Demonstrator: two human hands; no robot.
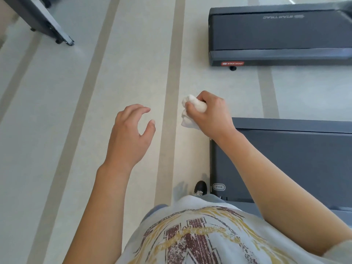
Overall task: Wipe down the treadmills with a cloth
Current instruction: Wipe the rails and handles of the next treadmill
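Observation:
My right hand (pixel 211 115) is closed around a crumpled white cloth (pixel 192 111), held in the air just left of the rear corner of the near dark grey treadmill (pixel 304 159). A second dark treadmill (pixel 276 35) with a red brand badge lies farther ahead on the right. My left hand (pixel 131 134) hovers over the floor with its fingers spread and curled, holding nothing. Neither hand touches a treadmill.
The floor (pixel 123 54) is pale with tan stripes running away from me. The black and silver base of another machine (pixel 47 23) sits at the top left. One dark shoe (pixel 200 188) shows beside the near treadmill's end.

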